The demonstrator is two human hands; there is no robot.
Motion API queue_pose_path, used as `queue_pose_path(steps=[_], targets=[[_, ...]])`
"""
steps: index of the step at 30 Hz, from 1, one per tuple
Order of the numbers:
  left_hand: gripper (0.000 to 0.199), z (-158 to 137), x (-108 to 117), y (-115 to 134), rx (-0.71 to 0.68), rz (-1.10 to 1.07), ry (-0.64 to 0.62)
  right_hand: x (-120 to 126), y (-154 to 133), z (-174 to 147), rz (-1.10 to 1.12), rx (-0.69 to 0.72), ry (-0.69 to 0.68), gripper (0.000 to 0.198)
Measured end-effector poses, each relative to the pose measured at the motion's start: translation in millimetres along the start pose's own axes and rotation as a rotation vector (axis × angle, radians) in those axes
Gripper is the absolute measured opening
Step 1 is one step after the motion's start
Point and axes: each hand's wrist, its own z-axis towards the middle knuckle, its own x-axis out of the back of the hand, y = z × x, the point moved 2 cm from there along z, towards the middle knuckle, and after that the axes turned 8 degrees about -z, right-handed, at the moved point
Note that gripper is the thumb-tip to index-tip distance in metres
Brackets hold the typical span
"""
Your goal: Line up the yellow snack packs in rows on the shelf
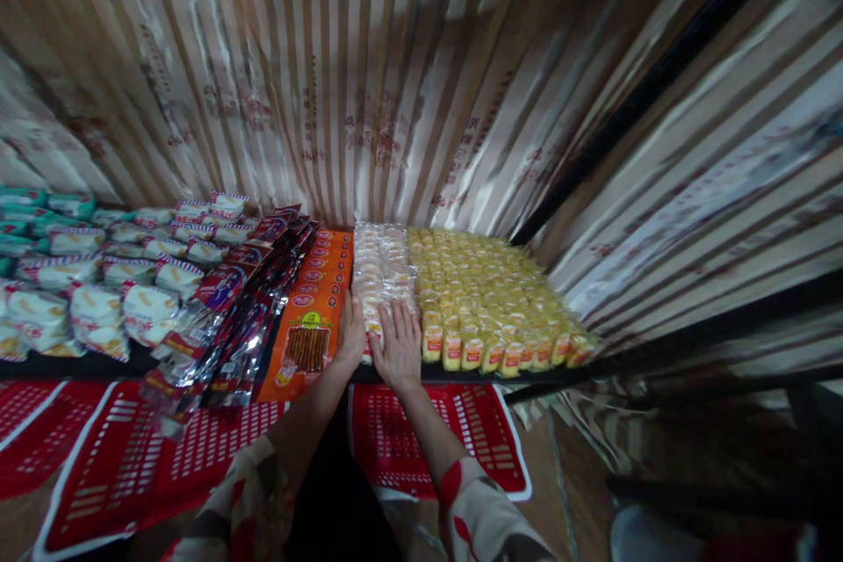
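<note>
Two columns of clear-wrapped pale snack packs (383, 259) lie on a dark shelf (471, 376). Over their front end my right hand (399, 347) rests flat, palm down, its fingers spread. My left hand (351, 334) stands on edge at their left side, fingers stretched out, between them and an orange bag (309, 307) with brown sticks pictured on it. Neither hand grips anything. To the right of the clear packs, rows of small yellow-wrapped packs (484, 290) sit close together.
Dark red glossy packets (241, 307) lean left of the orange bag, some past the shelf edge. Farther left are white packs (148, 312) and green packs (69, 206). Red baskets (421, 439) stand below. A striped sheet (395, 61) hangs behind; a black pole (632, 110) slants at right.
</note>
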Motion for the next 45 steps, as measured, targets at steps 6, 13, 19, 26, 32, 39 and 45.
queue_pose_path(steps=[6,13,19,26,32,39,45], targets=[[0.049,-68.7,15.9,-3.1,-0.198,0.485,0.060,-5.6,3.9,-2.6,0.041,0.006,0.012,0.055],[0.047,-94.1,7.0,-20.5,-0.216,0.687,-0.017,0.7,7.3,-3.3,0.146,0.026,0.085,0.051],[0.043,-90.4,6.1,-21.2,-0.271,0.785,0.027,20.7,8.3,-49.7,0.211,0.146,0.104,0.046],[0.039,-93.1,5.3,-28.6,-0.363,0.841,0.079,14.2,18.4,-85.5,0.247,0.116,0.096,0.049],[0.040,-93.8,5.7,-32.5,-0.424,0.855,0.078,11.5,17.8,-73.5,0.275,0.090,0.073,0.048],[0.044,-100.7,6.5,-40.9,-0.540,0.853,0.060,11.4,16.5,-70.0,0.307,0.065,0.026,0.047],[0.041,-101.7,4.9,-38.7,-0.562,0.839,0.074,7.5,16.3,-66.6,0.281,0.038,0.018,0.046]])
